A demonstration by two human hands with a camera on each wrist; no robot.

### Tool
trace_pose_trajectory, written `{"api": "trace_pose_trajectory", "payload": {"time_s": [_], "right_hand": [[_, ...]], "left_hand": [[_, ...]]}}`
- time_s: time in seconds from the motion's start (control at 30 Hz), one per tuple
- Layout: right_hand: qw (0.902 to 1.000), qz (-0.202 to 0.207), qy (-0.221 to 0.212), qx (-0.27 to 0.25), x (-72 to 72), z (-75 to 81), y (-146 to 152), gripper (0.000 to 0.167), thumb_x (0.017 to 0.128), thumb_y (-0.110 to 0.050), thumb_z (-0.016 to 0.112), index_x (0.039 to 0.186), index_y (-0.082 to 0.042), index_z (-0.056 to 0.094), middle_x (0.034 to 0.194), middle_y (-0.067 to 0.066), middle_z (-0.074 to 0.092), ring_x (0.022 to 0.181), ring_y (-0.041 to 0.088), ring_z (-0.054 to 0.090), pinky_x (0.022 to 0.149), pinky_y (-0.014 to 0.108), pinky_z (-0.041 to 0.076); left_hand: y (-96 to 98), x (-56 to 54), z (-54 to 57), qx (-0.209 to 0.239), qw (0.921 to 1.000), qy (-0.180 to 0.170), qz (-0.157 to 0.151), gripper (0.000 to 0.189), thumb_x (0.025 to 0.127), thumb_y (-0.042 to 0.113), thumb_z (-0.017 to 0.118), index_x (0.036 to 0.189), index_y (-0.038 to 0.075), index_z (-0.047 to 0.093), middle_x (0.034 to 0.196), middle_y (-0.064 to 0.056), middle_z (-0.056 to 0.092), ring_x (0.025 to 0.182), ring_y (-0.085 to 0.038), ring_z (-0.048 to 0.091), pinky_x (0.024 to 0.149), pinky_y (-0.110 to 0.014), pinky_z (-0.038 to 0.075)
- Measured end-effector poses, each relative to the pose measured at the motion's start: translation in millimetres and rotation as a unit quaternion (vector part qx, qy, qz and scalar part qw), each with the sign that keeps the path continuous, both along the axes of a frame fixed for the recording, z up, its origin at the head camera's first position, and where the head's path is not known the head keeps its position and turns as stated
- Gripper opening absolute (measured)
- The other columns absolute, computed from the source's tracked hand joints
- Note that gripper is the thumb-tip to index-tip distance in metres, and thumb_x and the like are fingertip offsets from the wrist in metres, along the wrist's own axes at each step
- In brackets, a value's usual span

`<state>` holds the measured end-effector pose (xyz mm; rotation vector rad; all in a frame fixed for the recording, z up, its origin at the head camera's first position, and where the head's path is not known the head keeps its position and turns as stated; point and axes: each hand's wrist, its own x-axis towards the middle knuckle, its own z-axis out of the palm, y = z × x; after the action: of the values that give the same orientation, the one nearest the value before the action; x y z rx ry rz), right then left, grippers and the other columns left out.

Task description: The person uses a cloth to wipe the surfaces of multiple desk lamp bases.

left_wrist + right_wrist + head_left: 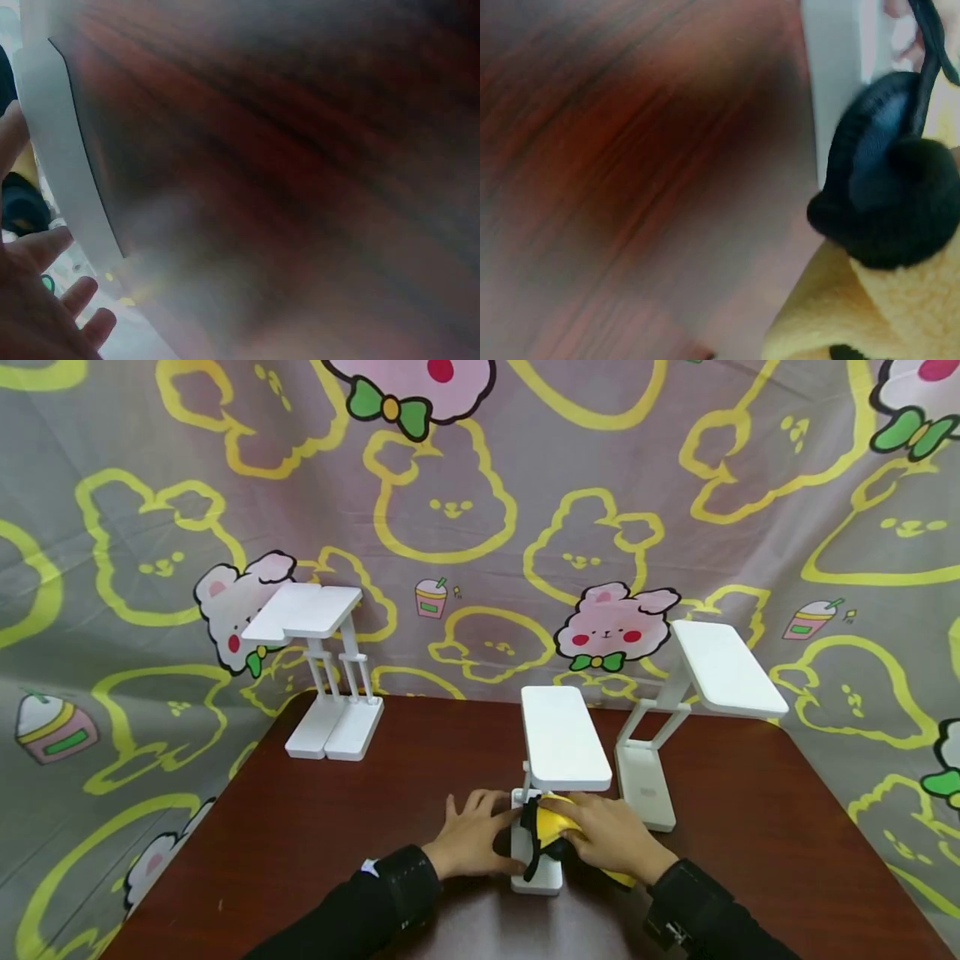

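Observation:
A white folding phone stand [566,739] stands upright on the table in front of me, its top plate tilted. My left hand [472,837] has its fingers spread, with thumb and forefinger touching the left side of the stand's base [531,883]. In the left wrist view, the outer fingers [96,326] stick out away from the base. My right hand [611,831] grips a yellow cloth with black trim [557,820] against the base and lower stem. The cloth's fuzzy yellow side and black edging fill the right of the right wrist view. It hides part of the base.
A larger white stand [731,668] stands close by on the right, its plate overhanging. Two similar stands [333,731] are side by side at the back left. The dark red-brown table [420,768] ends at a cartoon-printed curtain [300,518].

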<state>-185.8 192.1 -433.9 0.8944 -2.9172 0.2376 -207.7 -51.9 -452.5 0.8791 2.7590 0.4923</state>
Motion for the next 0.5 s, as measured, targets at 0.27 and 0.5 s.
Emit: {"api": "trace_pose_trajectory", "payload": {"time_s": [0.27,0.5], "right_hand": [[0.9989,0.038,0.02,0.02,21.2,2.6,-10.0,0.043,0.083,-0.015,0.071,0.125,-0.027,0.066,0.098,0.0,0.064,0.066,0.007,0.054,0.048,0.02,0.037],[0.9955,0.092,0.0,0.024,44.4,6.8,-4.7,0.045,0.081,-0.011,0.069,0.12,-0.033,0.068,0.085,-0.011,0.055,0.06,-0.003,0.036,0.046,0.016,0.026]], "left_hand": [[1.8,-1.5,2.8,-0.028,0.9992,0.029,0.0,0.084,0.072,0.063,0.076,0.144,0.029,0.05,0.151,-0.006,0.039,0.145,-0.032,0.026,0.105,-0.08,0.011],[1.6,-2.2,1.2,-0.056,0.9974,0.041,-0.016,0.091,0.069,0.066,0.076,0.147,0.028,0.047,0.153,-0.003,0.038,0.148,-0.03,0.025,0.106,-0.08,0.013]]}}
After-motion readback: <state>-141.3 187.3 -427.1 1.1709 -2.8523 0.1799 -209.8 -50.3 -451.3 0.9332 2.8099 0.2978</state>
